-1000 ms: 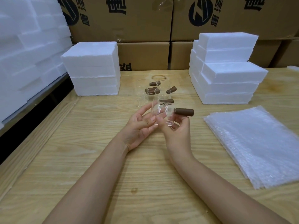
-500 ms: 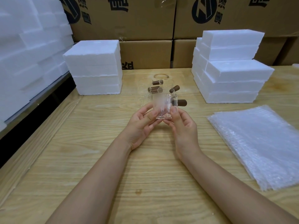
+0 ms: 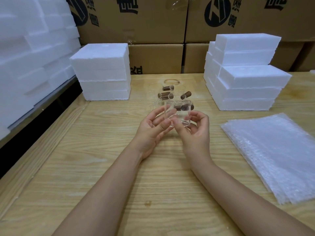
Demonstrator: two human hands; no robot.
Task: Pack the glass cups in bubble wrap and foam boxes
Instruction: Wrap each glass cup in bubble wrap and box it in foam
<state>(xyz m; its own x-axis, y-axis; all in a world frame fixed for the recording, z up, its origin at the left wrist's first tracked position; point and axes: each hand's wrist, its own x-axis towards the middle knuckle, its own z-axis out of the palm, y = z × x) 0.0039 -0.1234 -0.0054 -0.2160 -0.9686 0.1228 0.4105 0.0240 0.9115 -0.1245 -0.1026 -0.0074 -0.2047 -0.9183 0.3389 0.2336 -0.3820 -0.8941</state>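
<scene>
Clear glass cup [image 3: 177,114], one item, entered from the head view: it is held upright over the bench [image 3: 102,176] at the centre of the frame and is clamped between both hands. It is gripped by the left hand [image 3: 151,133], palm turned up, with the thumb laid against the lower left side and the fingers seen through the glass behind. It is gripped by the right hand [image 3: 196,135] with the thumb set on the near wall and the fingers curled round the right side. One brown handle [image 3: 185,107] is seen at the rim; whether it belongs to the held cup cannot be told.

- Other cups [image 3: 166,95], with brown handles, are grouped on the bench just beyond the hands, upper centre.
- Bubble wrap [image 3: 272,154], a flat stack of sheets, is laid at the right edge, well apart from the hands.
- Foam boxes [image 3: 102,72], a white stack, are set upper left of centre.
- One stepped stack [image 3: 243,79] of foam boxes is set upper right.
- White foam [image 3: 25,48] is piled along the left edge.
- Printed cartons [image 3: 136,28] are ranged across the top, behind the bench.
</scene>
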